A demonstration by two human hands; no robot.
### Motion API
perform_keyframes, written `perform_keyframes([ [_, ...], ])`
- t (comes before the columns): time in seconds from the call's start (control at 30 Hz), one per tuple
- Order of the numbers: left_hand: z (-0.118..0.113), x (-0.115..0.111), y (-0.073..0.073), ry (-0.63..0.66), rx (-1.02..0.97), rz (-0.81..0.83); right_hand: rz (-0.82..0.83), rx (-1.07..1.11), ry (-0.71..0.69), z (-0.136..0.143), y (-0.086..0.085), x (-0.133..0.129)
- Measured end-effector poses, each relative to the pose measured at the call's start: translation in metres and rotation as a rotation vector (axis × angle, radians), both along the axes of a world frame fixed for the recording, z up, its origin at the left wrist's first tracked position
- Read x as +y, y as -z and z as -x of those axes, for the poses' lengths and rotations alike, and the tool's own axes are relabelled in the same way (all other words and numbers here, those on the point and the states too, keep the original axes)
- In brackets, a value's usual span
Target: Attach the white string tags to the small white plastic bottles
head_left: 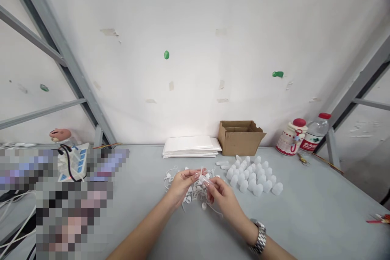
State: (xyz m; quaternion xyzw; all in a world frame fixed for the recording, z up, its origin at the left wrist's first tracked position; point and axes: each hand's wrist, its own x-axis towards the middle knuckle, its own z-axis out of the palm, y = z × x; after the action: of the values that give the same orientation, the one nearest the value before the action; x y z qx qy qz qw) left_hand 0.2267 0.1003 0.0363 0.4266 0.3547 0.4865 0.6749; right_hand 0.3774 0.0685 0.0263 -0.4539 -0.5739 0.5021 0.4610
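Mid-bench, just above a loose pile of white cords and small plastic parts (195,196), I've got both hands working close together. Left hand (184,186): thumb and fingertips pinched on a small white part (200,174). Right hand (219,193): thumb and index clamped on a translucent sleeve (206,181), which sits tilted right up against the white part. Can't tell whether one is seated inside the other; too small and my fingers cover the joint. Steel-link watch (258,237) on my right wrist.

Right of the pile: a block of frosted translucent caps (252,176), mostly upright in loose rows, with a couple of clear pieces (223,165) lying flat near its left rear edge. Behind, near the wall (195,61): stack of flat white sheets (190,145), and just beside it an open brown cardboard box (242,143) with a torn rim.

Far right: white-and-red flask (289,140) next to a red-capped plastic bottle (315,133). Left side of the grey bench (137,203): white power strip (74,162) with black cables plugged in, pink animal figure (60,135) behind it.
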Motion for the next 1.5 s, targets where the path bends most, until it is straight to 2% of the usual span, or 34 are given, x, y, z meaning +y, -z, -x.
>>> perform_keyframes([
  [0.17, 0.0, 0.0, -0.002, -0.095, 0.055, -0.033, 0.125, 0.123, -0.117, 0.0, 0.0, 0.008],
  [0.4, -0.002, 0.001, 0.0, -0.191, 0.098, -0.059, 0.032, 0.084, 0.009, 0.0, 0.001, 0.006],
  [0.5, 0.0, 0.001, -0.003, -0.223, 0.099, -0.174, 0.063, 0.124, -0.049, -0.002, -0.001, 0.007],
  [0.57, 0.003, 0.0, -0.006, -0.232, 0.177, -0.272, 0.082, 0.145, -0.091, -0.003, -0.002, 0.007],
  [0.67, 0.006, 0.0, -0.009, -0.157, 0.308, -0.272, 0.091, 0.16, -0.134, -0.004, -0.004, 0.006],
  [0.77, 0.008, 0.001, -0.008, -0.133, 0.346, -0.242, 0.1, 0.169, -0.15, -0.003, -0.005, 0.005],
  [0.97, 0.013, 0.005, -0.004, -0.152, 0.53, -0.487, 0.159, 0.241, -0.095, -0.005, -0.002, 0.008],
  [1.17, 0.011, -0.003, -0.009, -0.14, 0.621, -0.57, 0.145, 0.204, -0.053, -0.006, 0.001, 0.011],
  [1.33, 0.009, -0.003, -0.009, -0.064, 0.648, -0.529, 0.042, 0.112, -0.012, -0.006, 0.002, 0.01],
  [1.43, 0.008, -0.002, -0.011, -0.001, 0.595, -0.426, 0.01, 0.065, -0.02, -0.005, 0.001, 0.008],
  [1.5, 0.008, -0.002, -0.013, -0.005, 0.558, -0.372, -0.001, 0.029, -0.017, -0.005, 0.001, 0.006],
])
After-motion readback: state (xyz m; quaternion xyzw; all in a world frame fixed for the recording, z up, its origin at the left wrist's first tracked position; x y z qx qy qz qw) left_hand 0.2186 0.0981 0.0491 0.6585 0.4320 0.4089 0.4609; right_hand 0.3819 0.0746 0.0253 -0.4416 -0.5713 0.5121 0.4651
